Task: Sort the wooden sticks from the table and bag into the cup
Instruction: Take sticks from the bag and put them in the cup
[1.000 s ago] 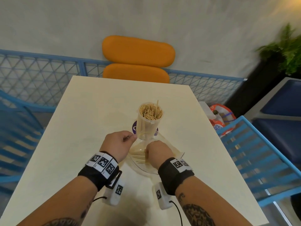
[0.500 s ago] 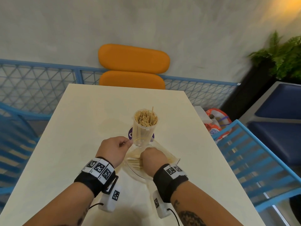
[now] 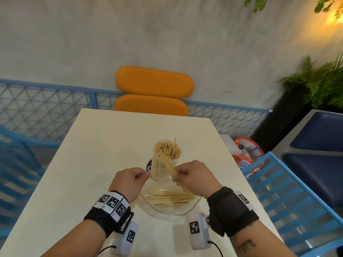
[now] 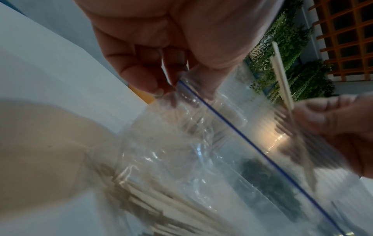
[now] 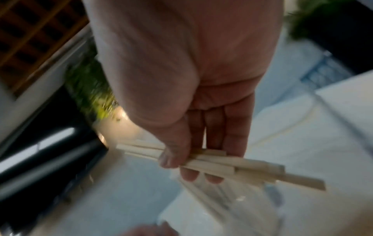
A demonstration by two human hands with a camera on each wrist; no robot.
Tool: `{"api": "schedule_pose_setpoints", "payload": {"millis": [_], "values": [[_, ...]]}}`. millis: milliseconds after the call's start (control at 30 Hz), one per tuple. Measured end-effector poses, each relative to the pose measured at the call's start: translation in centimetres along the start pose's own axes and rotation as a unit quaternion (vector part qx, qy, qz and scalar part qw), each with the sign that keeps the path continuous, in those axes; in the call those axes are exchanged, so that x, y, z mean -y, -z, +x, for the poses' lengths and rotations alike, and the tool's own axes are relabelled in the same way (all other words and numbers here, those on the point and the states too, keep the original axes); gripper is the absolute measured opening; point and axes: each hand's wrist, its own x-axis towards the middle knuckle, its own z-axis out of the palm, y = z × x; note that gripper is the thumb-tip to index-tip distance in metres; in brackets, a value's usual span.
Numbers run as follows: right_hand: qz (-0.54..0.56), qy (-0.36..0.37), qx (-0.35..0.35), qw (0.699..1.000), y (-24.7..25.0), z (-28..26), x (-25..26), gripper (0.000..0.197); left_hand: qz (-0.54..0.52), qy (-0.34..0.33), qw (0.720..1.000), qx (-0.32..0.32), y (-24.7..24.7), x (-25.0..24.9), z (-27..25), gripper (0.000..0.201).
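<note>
Grey plaster wall (image 3: 167,34); blue metal mesh railing (image 3: 46,108); orange padded chair (image 3: 154,81) at cream rectangular table's (image 3: 111,145) far edge.

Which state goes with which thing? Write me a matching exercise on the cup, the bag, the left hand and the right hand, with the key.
Things:
1. cup
2. bag
3. left hand
4. right hand

States:
A. pinches the bag's rim
B. grips a bunch of sticks
C. stands upright, packed with sticks
D. lies on the table, some sticks inside

Pairs: 1-C, 2-D, 3-A, 4-B
</note>
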Motion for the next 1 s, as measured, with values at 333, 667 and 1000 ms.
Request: {"api": "schedule_pose_setpoints", "payload": {"millis": [333, 667, 1000], "values": [[0.339, -0.005, -0.228, 0.913, 2.8, 4.5, 3.0, 0.016, -0.004, 0.0, 1.0, -0.004, 0.0, -0.2, 0.2, 0.022], [0.348, -0.04, -0.287, 0.892, -0.3, 8.4, 1.5, 0.015, 0.014, -0.005, 1.0, -0.002, -0.1, 0.0, 0.6, 0.023], [0.275, -0.011, -0.29, 0.917, -1.9, 9.3, 0.5, 0.017, 0.003, 0.0, 1.0, 0.001, -0.2, 0.1, 0.7, 0.022]]}}
